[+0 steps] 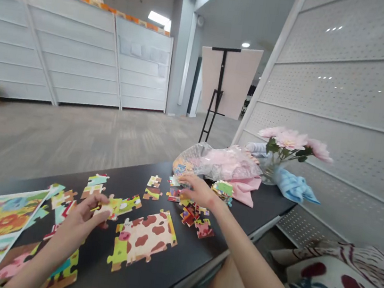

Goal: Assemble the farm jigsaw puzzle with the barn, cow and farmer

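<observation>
Prob. 1 puzzle pc [105, 209] in L hand [86, 214]

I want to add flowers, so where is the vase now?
Head view, right side: the vase stands between the plastic bag and the blue cloth.

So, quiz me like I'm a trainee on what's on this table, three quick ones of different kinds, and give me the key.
1. Which animal shows on the joined puzzle section nearest the person?
A) duck
B) cow
C) horse

2. True or false: the right hand reaches farther across the table than the left hand.

3. Fill in: the glass vase beside the blue cloth holds pink ____.

Key: 1. B; 2. true; 3. flowers
</observation>
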Available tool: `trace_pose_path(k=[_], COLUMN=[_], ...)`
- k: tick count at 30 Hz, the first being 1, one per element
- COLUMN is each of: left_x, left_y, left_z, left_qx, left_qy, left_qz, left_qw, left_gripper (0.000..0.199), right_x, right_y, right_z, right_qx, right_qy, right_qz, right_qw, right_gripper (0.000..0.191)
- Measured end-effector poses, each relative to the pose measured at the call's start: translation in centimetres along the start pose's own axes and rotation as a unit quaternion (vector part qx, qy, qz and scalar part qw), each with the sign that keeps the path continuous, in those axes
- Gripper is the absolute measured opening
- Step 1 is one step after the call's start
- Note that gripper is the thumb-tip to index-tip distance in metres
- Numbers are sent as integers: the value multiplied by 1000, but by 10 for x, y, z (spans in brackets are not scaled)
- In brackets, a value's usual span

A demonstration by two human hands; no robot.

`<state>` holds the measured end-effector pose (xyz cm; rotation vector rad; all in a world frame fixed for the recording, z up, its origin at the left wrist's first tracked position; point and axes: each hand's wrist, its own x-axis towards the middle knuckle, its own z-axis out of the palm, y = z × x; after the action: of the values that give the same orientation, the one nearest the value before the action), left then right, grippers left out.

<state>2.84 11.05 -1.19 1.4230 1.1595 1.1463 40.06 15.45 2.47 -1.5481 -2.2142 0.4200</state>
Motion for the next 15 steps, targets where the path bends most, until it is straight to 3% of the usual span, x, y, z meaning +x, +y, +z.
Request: trace_pose_path(k=[3, 5, 10, 13, 15], left_x=[-3, -4, -8, -15, -23], left_y=[-1, -3, -3, 11, 23], left_z=[2, 4, 9, 11, 12], left_qx=[0, 4, 24, 32, 29], left_qy=[-51, -73, -109, -136, -136], left_qz=[6, 16, 39, 42, 39], left_qw=[999, 997, 993, 989, 990], left_gripper=[57, 63, 40, 30, 28], right_x=[-45, -84, -168, -191, -196], right_y=[9, 7, -17, -28, -29], right_z=[-24, -26, 7, 28, 37], right_qx=[-12, -17, -15, -63, -94], right_qy=[53, 63, 48, 49, 68], right_qz=[32, 44, 10, -26, -95], right_qw=[998, 997, 999, 996, 989], right_gripper=[22, 18, 26, 38, 33])
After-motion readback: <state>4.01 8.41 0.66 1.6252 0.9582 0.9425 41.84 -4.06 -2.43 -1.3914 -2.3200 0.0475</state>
